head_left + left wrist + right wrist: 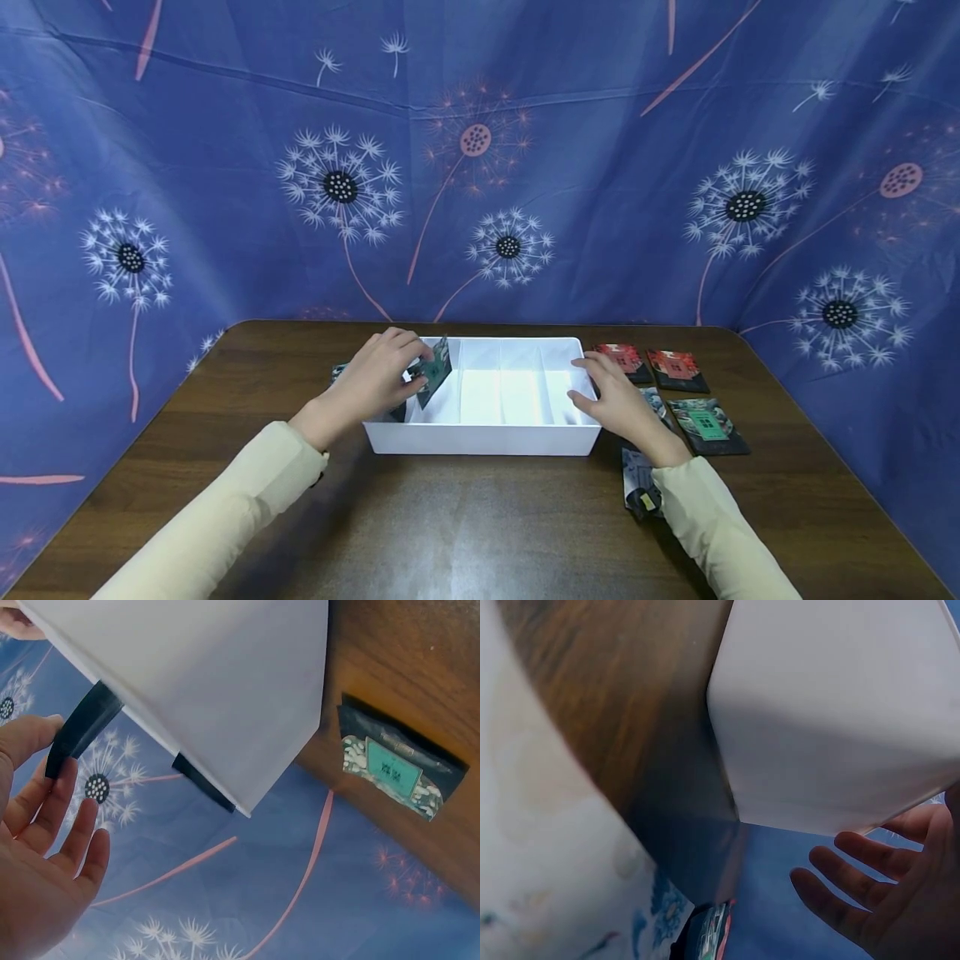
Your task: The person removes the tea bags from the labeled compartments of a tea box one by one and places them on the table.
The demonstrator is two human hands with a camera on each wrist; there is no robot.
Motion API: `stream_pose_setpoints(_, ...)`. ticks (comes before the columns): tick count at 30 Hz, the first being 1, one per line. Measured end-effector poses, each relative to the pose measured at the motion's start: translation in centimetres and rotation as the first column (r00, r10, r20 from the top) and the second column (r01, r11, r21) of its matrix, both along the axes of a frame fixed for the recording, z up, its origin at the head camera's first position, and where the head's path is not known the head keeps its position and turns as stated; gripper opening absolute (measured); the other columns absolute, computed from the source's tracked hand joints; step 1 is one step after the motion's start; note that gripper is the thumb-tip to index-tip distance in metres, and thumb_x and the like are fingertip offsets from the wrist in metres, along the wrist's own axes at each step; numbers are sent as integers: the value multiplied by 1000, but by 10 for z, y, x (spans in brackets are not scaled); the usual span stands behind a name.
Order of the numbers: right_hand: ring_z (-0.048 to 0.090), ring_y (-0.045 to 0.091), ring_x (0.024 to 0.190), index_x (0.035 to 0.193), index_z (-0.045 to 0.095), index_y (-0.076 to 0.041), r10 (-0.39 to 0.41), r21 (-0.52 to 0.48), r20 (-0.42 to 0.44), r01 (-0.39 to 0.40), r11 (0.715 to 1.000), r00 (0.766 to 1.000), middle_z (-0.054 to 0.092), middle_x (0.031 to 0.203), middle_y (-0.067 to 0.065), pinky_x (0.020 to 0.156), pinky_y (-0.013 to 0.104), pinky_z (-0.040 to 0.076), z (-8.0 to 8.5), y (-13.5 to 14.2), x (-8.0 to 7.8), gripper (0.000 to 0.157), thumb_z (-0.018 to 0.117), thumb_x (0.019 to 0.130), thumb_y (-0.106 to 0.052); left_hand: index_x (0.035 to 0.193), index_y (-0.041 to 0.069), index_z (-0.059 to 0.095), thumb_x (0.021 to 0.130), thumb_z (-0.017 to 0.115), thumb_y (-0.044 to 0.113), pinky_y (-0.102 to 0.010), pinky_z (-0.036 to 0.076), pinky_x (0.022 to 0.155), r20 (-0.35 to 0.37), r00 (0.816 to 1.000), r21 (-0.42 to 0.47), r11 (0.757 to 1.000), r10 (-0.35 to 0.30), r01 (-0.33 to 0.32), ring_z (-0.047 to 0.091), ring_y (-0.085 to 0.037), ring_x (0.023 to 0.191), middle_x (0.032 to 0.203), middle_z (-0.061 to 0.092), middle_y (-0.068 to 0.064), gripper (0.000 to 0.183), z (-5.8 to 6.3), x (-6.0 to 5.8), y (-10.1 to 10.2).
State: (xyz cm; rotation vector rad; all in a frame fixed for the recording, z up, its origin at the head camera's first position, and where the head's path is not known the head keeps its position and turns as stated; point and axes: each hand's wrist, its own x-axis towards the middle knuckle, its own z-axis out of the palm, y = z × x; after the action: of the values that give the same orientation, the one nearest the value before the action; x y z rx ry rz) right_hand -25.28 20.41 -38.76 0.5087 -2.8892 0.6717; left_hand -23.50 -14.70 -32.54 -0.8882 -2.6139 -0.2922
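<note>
A white divided box (480, 440) stands on the wooden table. My left hand (381, 371) pinches a dark packet with a green pattern (433, 372) between thumb and fingers, tilted over the box's left part. In the left wrist view that packet (82, 724) shows edge-on at the rim. Another dark packet (202, 782) pokes above the rim at the box's left end. At the right end of the box, my right hand (618, 400) reaches over the rim with loosely bent fingers, gripping no packet. Its spread fingers show beside the wall in the right wrist view.
Right of the box lie two red-labelled packets (678, 370), a green-labelled packet (707, 426) and a grey-black packet (639, 479). Another packet lies partly under my right hand. Left of the box is a dark packet with a green label (394, 769). Behind the table hangs a blue dandelion cloth (600, 167).
</note>
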Motion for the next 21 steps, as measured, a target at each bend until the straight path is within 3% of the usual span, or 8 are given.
stream_pose_setpoints(12, 36, 42, 124, 128, 48, -4, 0, 9, -9, 0, 1000, 1000, 37, 136, 21, 94, 61, 35, -1, 0, 1, 52, 62, 85, -28, 99, 12, 64, 77, 73, 20, -43, 42, 84, -62, 998, 28, 1000, 1, 1, 52, -23, 102, 101, 62, -2, 25, 30, 2, -10)
stream_pose_setpoints(21, 35, 41, 125, 129, 47, -5, -2, -3, 12, 2, 1000, 1000, 36, 137, 21, 95, 61, 34, 1, 0, 0, 53, 61, 85, -30, 98, 11, 64, 77, 72, 18, -46, 41, 84, -89, 996, 56, 998, 15, -10, 52, -26, 102, 98, 63, -3, 24, 42, 1, -27)
